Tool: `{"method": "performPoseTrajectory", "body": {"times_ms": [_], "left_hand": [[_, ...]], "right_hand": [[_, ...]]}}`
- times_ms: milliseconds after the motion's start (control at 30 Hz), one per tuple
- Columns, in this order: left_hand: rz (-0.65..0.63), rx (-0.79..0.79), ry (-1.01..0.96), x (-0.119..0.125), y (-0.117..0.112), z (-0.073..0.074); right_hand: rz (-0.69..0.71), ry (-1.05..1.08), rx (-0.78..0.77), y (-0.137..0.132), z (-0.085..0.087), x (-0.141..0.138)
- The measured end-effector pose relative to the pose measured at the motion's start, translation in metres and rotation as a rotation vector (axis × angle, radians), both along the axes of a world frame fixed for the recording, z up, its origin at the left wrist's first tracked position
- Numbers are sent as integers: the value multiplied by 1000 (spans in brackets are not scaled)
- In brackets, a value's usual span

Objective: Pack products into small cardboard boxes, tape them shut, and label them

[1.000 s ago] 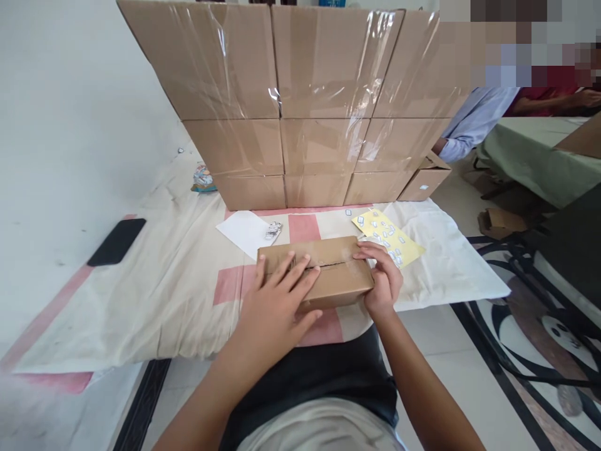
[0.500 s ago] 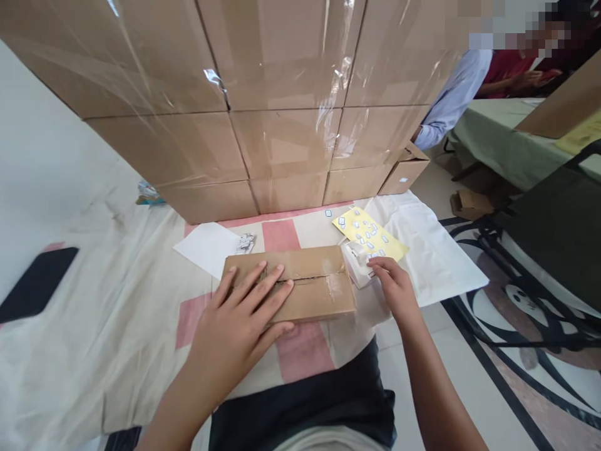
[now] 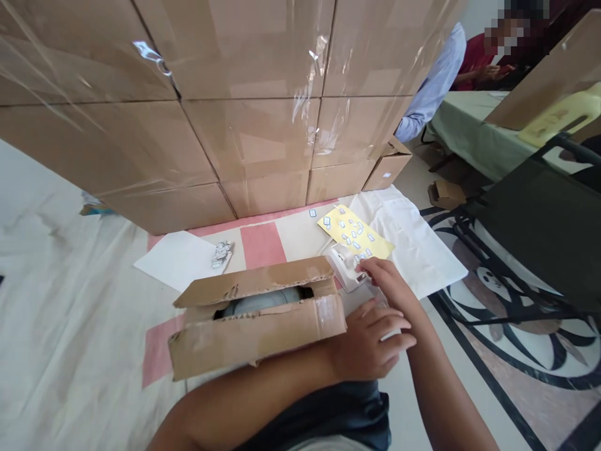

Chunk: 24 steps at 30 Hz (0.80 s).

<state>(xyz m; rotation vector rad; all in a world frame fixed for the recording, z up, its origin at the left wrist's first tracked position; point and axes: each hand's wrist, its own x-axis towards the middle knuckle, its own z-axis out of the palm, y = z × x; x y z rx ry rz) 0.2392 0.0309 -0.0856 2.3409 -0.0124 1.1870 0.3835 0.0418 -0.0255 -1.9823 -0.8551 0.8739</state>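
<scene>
My left forearm crosses in front of a long cardboard box [image 3: 258,341], and my left hand [image 3: 369,341] is just past its right end. Its fingers are bent and apart, with nothing visible in them. My right hand [image 3: 385,279] has its fingertips closed at the near end of a white tape dispenser [image 3: 345,269]; whether they also pinch the tape end is hidden. The box's top flaps stand partly raised. Through the gap shows a smooth, rounded grey thing [image 3: 265,302]. Beyond the dispenser lies a yellow sheet [image 3: 359,232] with small blue-edged stickers.
A tall stack of taped cardboard boxes [image 3: 267,138] stands close in front. White paper [image 3: 171,260] with a crumpled scrap [image 3: 221,254] lies left on the cloth. To the right are a dark chair [image 3: 549,238], a green-covered table [image 3: 483,134], and two people.
My left hand has left the box top and moved right, close to my right hand. The box flaps have risen and opened. My right hand stays at the dispenser.
</scene>
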Motion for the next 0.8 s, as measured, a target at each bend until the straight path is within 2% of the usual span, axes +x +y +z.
{"method": "performPoseTrajectory", "body": {"times_ms": [100, 267, 500, 633, 800], "left_hand": [[104, -108, 3, -4, 1, -14], [253, -304, 112, -12, -7, -18], [336, -334, 371, -3, -13, -21], [340, -409, 388, -5, -11, -18], [358, -395, 358, -4, -10, -16]], "right_hand": [[23, 13, -66, 5, 0, 2], [61, 34, -86, 9, -5, 5], [132, 128, -127, 3, -9, 12], [121, 201, -124, 3, -9, 12], [59, 165, -137, 1, -7, 5]]}}
